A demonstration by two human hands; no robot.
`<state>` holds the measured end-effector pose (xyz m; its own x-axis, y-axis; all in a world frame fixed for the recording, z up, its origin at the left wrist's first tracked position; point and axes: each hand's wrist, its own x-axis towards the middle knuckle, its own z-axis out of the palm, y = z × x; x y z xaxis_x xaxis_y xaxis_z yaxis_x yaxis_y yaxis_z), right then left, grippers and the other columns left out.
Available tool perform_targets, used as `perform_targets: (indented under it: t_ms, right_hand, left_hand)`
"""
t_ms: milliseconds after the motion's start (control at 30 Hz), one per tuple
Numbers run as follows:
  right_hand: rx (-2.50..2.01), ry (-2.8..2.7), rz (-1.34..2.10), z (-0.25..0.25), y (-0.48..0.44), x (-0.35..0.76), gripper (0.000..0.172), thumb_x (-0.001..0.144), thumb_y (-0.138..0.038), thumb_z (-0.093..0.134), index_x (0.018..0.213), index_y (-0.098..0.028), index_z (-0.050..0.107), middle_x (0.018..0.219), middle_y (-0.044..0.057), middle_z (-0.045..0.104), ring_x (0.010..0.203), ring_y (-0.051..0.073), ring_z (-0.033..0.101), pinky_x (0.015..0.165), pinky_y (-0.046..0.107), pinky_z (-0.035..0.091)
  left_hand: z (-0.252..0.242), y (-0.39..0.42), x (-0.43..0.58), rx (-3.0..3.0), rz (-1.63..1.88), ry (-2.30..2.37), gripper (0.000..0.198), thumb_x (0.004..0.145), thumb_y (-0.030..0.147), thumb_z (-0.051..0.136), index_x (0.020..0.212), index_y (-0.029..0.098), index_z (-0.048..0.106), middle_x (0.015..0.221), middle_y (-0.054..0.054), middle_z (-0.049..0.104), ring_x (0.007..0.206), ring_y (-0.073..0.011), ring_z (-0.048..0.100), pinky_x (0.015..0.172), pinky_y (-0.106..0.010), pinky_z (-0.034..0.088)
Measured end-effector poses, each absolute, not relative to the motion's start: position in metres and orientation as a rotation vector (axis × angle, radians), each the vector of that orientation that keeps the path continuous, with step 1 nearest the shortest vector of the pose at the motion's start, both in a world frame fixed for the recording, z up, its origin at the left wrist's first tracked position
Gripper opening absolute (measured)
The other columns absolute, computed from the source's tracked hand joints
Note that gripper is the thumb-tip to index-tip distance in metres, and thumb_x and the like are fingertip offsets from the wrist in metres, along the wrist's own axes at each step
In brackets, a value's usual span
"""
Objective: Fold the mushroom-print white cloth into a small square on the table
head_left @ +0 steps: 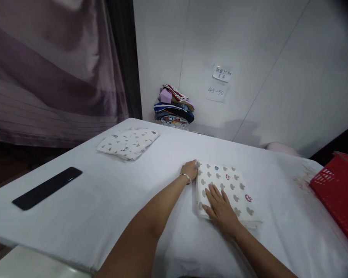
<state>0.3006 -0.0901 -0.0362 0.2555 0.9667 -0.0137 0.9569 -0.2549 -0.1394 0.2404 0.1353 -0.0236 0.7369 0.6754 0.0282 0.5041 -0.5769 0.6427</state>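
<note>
A folded white cloth (pixel 232 185) with grey animal-head prints and a few red and blue ones lies on the white-covered table (pixel 113 193). At its far left corner, my left hand (pixel 189 170) has its fingers closed on the edge; a bracelet is on that wrist. My right hand (pixel 220 208) rests flat on top of the cloth near its front left part, fingers stretched out. Some loose layers stick out at the cloth's near right corner. Farther left lies another folded white cloth (pixel 129 143) with small grey and dark prints, apart from both hands.
A long black flat object (pixel 48 188) lies at the table's left. A red plastic basket (pixel 338 189) stands at the right edge. Behind the table, a stack of folded clothes (pixel 174 106) is by the wall. A purple curtain (pixel 55 69) hangs at left.
</note>
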Motion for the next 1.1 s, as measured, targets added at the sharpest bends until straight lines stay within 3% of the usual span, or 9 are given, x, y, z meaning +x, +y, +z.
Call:
perform_targets:
  t_ms: [100,233,333,433,567,733,867,933,1100]
  right_hand:
    - [-2.423,-1.840,0.158,-0.041,-0.091,0.303,0.065,0.099,-0.057,0.036,0.160,-0.034,0.031,0.166,-0.003,0.017,0.155,0.024,0.011,0.129,0.052,0.017]
    - [-2.381,-1.826,0.144,-0.048,-0.093,0.303,0.068,0.099,-0.059,0.034,0.160,-0.046,0.007,0.165,-0.012,0.012,0.154,0.025,0.009,0.130,0.051,0.015]
    - [-2.354,-1.855,0.144,-0.050,-0.095,0.303,0.072,0.100,-0.058,0.033,0.157,-0.046,-0.010,0.165,-0.012,0.007,0.154,0.026,0.009,0.130,0.054,0.016]
    - [-2.331,-1.864,0.107,-0.051,-0.097,0.302,0.072,0.101,-0.056,0.033,0.155,-0.048,-0.014,0.165,-0.014,0.008,0.154,0.026,0.013,0.129,0.054,0.020]
    - [-2.272,-1.868,-0.001,-0.053,-0.098,0.301,0.073,0.102,-0.050,0.037,0.160,-0.043,-0.007,0.167,-0.007,0.013,0.153,0.030,0.020,0.126,0.058,0.029]
    - [-2.209,-1.875,-0.088,-0.048,-0.096,0.298,0.062,0.102,-0.043,0.045,0.161,-0.029,0.032,0.166,0.006,0.027,0.151,0.035,0.029,0.122,0.059,0.033]
    - [-2.197,-1.862,-0.053,-0.043,-0.093,0.296,0.058,0.102,-0.041,0.044,0.156,-0.021,0.042,0.164,0.011,0.032,0.152,0.034,0.029,0.122,0.061,0.030]
    - [-2.198,-1.823,-0.039,-0.044,-0.092,0.296,0.057,0.101,-0.044,0.046,0.156,-0.027,0.043,0.164,0.008,0.034,0.152,0.032,0.030,0.123,0.057,0.029]
    - [-2.153,-1.763,-0.037,-0.042,-0.087,0.298,0.059,0.097,-0.047,0.055,0.153,-0.031,0.046,0.161,0.006,0.040,0.149,0.034,0.035,0.123,0.057,0.030]
  left_hand:
    - [-0.026,0.147,0.251,2.314,0.369,0.842,0.054,0.094,0.018,0.051,0.148,0.013,0.049,0.145,-0.015,0.058,0.133,-0.0273,0.051,0.113,-0.040,0.036]
    - [-0.029,0.162,0.261,2.319,0.370,0.780,0.048,0.090,0.017,0.058,0.138,0.021,0.062,0.129,-0.008,0.069,0.121,-0.0225,0.058,0.108,-0.035,0.038]
    - [-0.030,0.174,0.271,2.309,0.386,0.781,0.035,0.090,0.016,0.057,0.119,0.022,0.074,0.116,-0.006,0.075,0.116,-0.0213,0.059,0.108,-0.036,0.037]
    - [-0.032,0.185,0.280,2.285,0.402,0.818,0.030,0.088,0.014,0.056,0.108,0.022,0.078,0.107,-0.004,0.077,0.116,-0.0218,0.059,0.111,-0.039,0.035]
    - [-0.038,0.193,0.287,2.240,0.389,0.857,0.028,0.086,0.014,0.060,0.104,0.023,0.080,0.108,-0.004,0.077,0.114,-0.0222,0.061,0.110,-0.037,0.038]
    - [-0.038,0.199,0.288,2.193,0.338,0.856,0.029,0.082,0.014,0.063,0.103,0.024,0.081,0.104,-0.003,0.079,0.102,-0.0206,0.070,0.099,-0.031,0.050]
    - [-0.024,0.191,0.281,2.184,0.352,0.848,0.035,0.085,0.011,0.059,0.114,0.019,0.076,0.114,-0.007,0.077,0.103,-0.0202,0.072,0.094,-0.029,0.055]
    - [-0.015,0.173,0.273,2.201,0.400,0.855,0.037,0.089,0.014,0.056,0.123,0.017,0.072,0.129,-0.010,0.071,0.117,-0.0225,0.067,0.103,-0.033,0.051]
    - [-0.010,0.095,0.250,2.433,0.510,0.556,0.041,0.094,0.030,0.059,0.133,0.019,0.065,0.153,-0.010,0.052,0.146,-0.0251,0.041,0.125,-0.043,0.028]
